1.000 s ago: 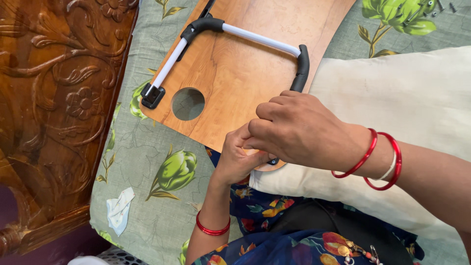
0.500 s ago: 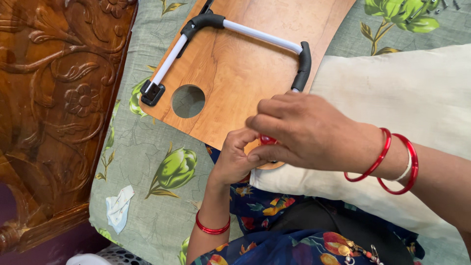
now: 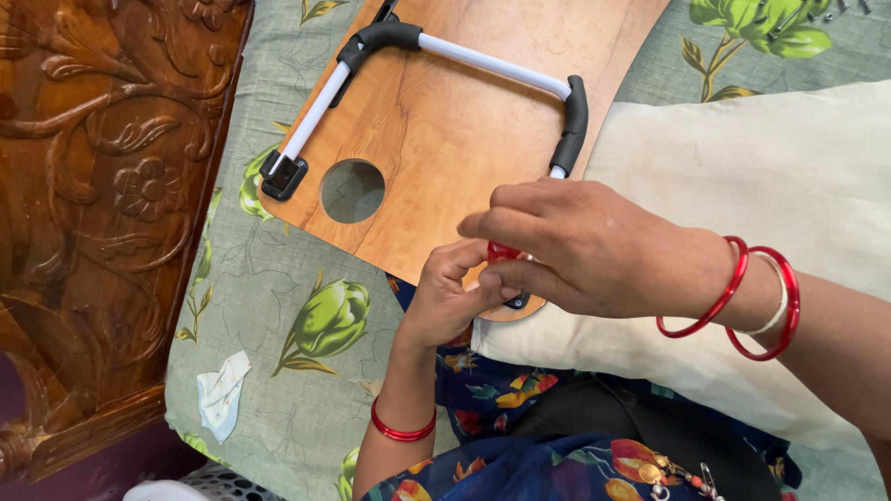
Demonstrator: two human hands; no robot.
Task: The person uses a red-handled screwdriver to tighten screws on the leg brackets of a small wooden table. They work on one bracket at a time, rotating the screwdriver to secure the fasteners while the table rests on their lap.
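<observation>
A wooden lap board (image 3: 445,130) lies upside down on the bed, with a round hole (image 3: 353,191) and a folded white-tube leg (image 3: 492,65) with black corner pieces. My right hand (image 3: 585,246), with red bangles on its wrist, is closed over a small red-handled thing (image 3: 504,250) at the board's near corner. My left hand (image 3: 445,297) comes up from below with curled fingers meeting that red thing, right beside a black bracket (image 3: 516,300) on the corner. What the left fingers grip is hidden.
A cream pillow (image 3: 770,167) lies under my right forearm. The green floral bedsheet (image 3: 260,306) has a crumpled white scrap (image 3: 221,394) on it. A carved wooden headboard (image 3: 93,213) stands along the left. Small screws lie scattered at the top right (image 3: 826,11).
My right hand has shifted to the right and lifted slightly, so the red thing now shows between the two hands. The board has not moved.
</observation>
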